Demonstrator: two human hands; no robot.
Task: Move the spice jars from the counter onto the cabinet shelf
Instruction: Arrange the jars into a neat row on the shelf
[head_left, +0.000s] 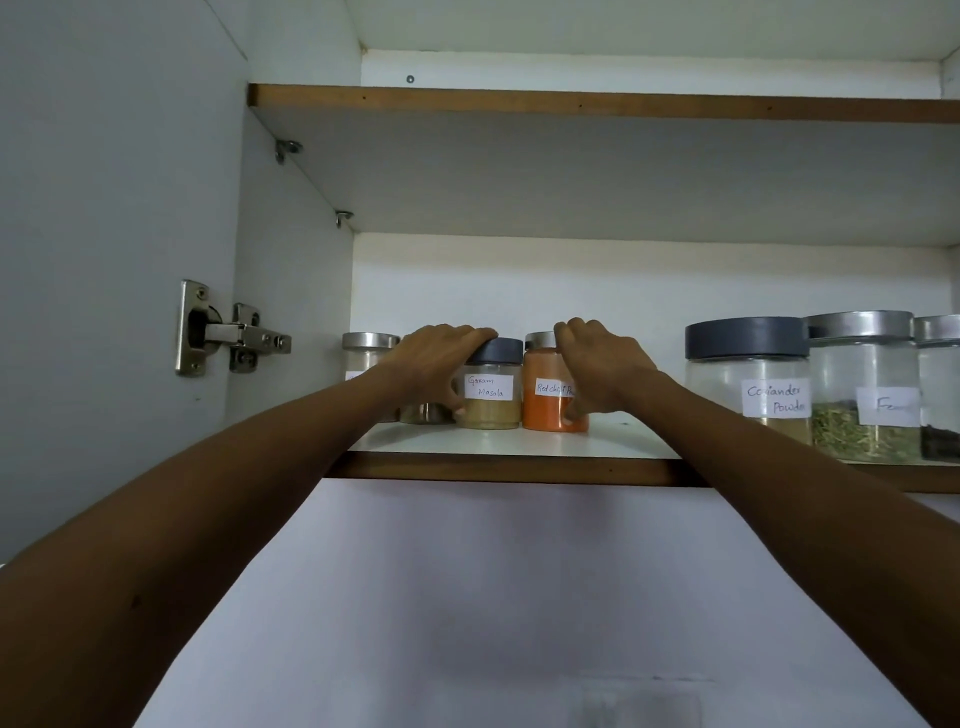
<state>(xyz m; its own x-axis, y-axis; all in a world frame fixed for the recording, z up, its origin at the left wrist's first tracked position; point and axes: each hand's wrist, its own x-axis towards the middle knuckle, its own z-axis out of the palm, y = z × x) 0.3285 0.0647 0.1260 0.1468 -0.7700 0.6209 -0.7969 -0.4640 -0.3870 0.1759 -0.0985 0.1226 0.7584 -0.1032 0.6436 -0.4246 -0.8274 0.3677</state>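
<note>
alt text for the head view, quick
The left hand grips a dark-lidded glass jar labelled Garam Masala and the right hand a silver-lidded glass jar of orange powder, side by side on a white cabinet shelf. Larger labelled glass jars stand further right.

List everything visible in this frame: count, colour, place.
Garam Masala jar: 1, tan powder, dark grey lid, lower shelf centre.
Red chilli jar: 1, orange powder, silver lid, right beside it.
Coriander Powder jar: 1, large, dark grey lid, shelf right.
Green-herb jar: 1, silver lid, right of coriander.
Edge jar: 1, silver lid, dark contents, cut off at the frame's right edge.
Left jar: 1, silver lid, shelf left end.
Lower shelf: 1, white top, brown edge.
Upper shelf: 1, brown edge.
Hinge: 1, silver, on the door at left.
Left hand: grips the Garam Masala jar.
Right hand: grips the Red chilli jar.
</note>
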